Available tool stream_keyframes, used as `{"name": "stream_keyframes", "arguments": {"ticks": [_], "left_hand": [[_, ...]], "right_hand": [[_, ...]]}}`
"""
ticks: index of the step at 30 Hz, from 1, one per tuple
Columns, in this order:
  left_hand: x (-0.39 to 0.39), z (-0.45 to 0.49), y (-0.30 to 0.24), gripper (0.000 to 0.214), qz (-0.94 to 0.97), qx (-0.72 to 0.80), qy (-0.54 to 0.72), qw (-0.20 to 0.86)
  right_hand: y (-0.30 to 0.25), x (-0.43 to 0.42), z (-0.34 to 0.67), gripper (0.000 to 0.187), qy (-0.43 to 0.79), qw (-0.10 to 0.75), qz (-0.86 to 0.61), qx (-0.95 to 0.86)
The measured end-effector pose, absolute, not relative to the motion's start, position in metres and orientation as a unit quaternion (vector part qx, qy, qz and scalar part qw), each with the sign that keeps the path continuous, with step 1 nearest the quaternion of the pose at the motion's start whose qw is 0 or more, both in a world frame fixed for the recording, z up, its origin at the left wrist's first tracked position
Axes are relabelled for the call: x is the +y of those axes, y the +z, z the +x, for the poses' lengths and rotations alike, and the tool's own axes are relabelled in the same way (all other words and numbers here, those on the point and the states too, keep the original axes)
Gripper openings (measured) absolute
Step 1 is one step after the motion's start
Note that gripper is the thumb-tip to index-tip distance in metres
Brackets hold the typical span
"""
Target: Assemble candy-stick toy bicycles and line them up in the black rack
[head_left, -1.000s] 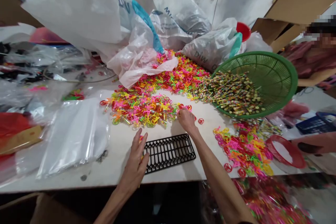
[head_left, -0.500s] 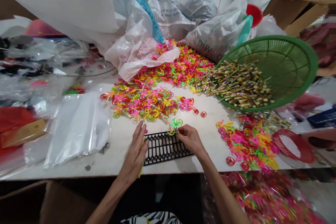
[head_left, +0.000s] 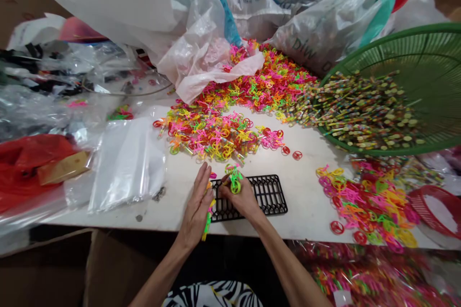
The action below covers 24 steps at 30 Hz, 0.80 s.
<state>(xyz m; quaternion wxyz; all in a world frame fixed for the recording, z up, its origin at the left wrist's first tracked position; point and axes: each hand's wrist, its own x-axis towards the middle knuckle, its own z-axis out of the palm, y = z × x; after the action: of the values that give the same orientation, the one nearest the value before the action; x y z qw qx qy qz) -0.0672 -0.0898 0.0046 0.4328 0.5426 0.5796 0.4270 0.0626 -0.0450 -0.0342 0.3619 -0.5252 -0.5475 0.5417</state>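
Note:
My left hand (head_left: 196, 206) stands on its edge over the near side of the white table (head_left: 306, 206). It grips a few yellow and green plastic pieces (head_left: 208, 218) that hang below the fingers. My right hand (head_left: 241, 197) pinches a green bicycle-shaped plastic piece (head_left: 235, 177) just beside the left hand. Both hands sit over the left end of a black plastic grid rack (head_left: 266, 196), partly hiding it. Beyond them lies a heap of neon plastic pieces (head_left: 205, 136).
A tilted green basket (head_left: 414, 57) holds spilled striped sticks with round tips (head_left: 360, 110). Another neon heap (head_left: 367, 204) and a red basket (head_left: 435, 211) lie right. Clear plastic sheets (head_left: 127, 163) lie left, and bags crowd the back.
My right hand has moved left to the left hand, carrying the green piece. The view has shifted, so the table sits further left. The other person's hand at the right has left the view.

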Motion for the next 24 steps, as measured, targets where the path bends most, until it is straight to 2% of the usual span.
{"name": "stream_keyframes", "arguments": {"ticks": [2,5,8,12,16,20,24], "left_hand": [[-0.090,-0.067,0.004,0.047,0.540,0.582,0.426,0.433],[-0.090,-0.067,0.003,0.047,0.539,0.585,0.422,0.435],[-0.089,-0.066,0.003,0.047,0.550,0.581,0.413,0.435],[-0.088,-0.068,0.002,0.047,0.593,0.563,0.381,0.431],[-0.087,-0.070,0.004,0.046,0.616,0.563,0.363,0.415],[-0.085,-0.068,0.009,0.047,0.625,0.581,0.380,0.355],[-0.081,-0.066,0.007,0.044,0.660,0.561,0.371,0.335]], "right_hand": [[-0.038,-0.042,0.055,0.007,0.522,0.350,-0.525,-0.574],[-0.037,-0.039,0.050,0.003,0.401,0.296,-0.551,-0.669],[-0.030,-0.041,0.046,0.012,0.295,0.198,-0.552,-0.754],[-0.017,-0.042,0.043,0.021,0.259,0.077,-0.540,-0.797],[-0.007,-0.026,0.056,0.015,0.295,0.061,-0.487,-0.820],[0.006,0.008,0.077,0.020,0.201,0.089,-0.601,-0.768],[0.011,0.025,0.083,0.023,0.145,0.009,-0.641,-0.753]]}}
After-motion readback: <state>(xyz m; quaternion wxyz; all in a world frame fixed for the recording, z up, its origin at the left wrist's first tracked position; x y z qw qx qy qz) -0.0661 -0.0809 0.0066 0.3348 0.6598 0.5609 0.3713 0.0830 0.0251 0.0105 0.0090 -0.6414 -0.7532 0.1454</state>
